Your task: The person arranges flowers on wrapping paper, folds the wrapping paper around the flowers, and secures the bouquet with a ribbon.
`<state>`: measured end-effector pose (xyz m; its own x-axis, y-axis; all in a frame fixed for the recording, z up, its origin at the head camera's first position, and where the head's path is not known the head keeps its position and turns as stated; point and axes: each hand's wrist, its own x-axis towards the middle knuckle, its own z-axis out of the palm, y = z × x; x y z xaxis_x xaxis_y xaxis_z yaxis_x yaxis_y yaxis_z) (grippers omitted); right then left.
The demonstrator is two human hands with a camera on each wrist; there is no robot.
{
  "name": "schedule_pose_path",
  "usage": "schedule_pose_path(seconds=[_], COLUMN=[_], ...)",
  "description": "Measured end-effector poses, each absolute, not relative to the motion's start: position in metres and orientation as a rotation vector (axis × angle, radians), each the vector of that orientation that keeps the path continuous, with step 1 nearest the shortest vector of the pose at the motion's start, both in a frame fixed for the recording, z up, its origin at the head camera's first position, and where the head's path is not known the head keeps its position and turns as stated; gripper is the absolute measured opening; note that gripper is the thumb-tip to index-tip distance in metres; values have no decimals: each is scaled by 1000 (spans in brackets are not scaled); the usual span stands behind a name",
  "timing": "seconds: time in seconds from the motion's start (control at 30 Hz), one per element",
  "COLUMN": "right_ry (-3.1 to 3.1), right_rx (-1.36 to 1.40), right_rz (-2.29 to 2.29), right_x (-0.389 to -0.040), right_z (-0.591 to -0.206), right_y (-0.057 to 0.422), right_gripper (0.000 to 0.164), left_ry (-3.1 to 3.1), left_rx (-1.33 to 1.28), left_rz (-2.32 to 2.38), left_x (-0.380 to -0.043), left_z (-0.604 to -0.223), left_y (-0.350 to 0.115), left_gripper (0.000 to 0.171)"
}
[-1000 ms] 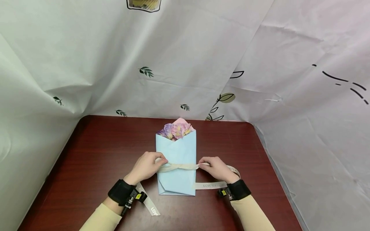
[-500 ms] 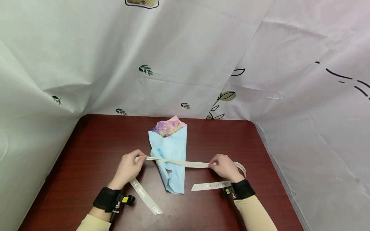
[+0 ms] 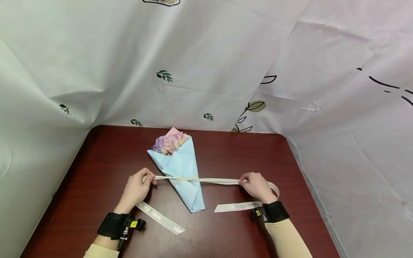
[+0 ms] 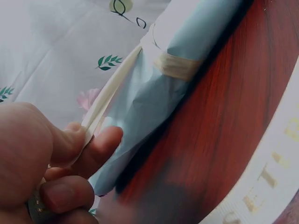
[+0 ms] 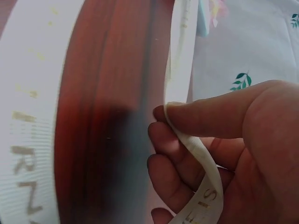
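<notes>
Closest to you, the two loose ribbon tails lie flat on the table [image 3: 96, 150], one under your left wrist and one by your right, lettering up, so they're out of the way and not snagging anything. Your left hand [image 3: 135, 189] has thumb and fingers curled and pinching the ribbon [image 3: 213, 181]; the left wrist view shows the strip squeezed between thumb and forefinger. Your right hand [image 3: 256, 186] does the same on the other side, thumb pressing the ribbon down over the curled fingers. With both hands set well apart and level, the ribbon runs straight and taut between them, which I'd guess is what cinches the band snug. It crosses the bouquet [image 3: 180, 168] around the lower half of the blue paper, and you can see the wrap pucker in where the band bites. The bouquet lies on the table between your hands, a bit nearer the left one, tip pointing toward you and tilted so the flowers [image 3: 167, 142] lean away to the left, probably from the sideways pull. Behind it all hangs the leaf-print sheet [image 3: 206, 64], touching the table's far edge.
</notes>
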<state>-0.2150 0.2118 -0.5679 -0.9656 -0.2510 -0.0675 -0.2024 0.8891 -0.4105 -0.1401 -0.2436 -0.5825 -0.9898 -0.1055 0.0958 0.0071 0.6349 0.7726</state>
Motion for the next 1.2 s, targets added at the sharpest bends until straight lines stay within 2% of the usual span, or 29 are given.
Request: schedule_pose_path(seconds=[0.57, 0.87, 1.2], right_ry=[2940, 2947, 2944], right_rx=[-169, -14, 89], right_rz=[-544, -516, -481], right_x=[-218, -222, -226], right_z=[-564, -566, -566], right_y=[238, 248, 259], right_gripper=[17, 26, 25], left_ry=[-2870, -2876, -2854], left_rx=[301, 370, 469], left_rz=[-1025, -1002, -933], left_x=[-137, -140, -140], left_z=[-603, -602, -598], left_y=[-268, -274, -274], left_gripper=[17, 19, 19])
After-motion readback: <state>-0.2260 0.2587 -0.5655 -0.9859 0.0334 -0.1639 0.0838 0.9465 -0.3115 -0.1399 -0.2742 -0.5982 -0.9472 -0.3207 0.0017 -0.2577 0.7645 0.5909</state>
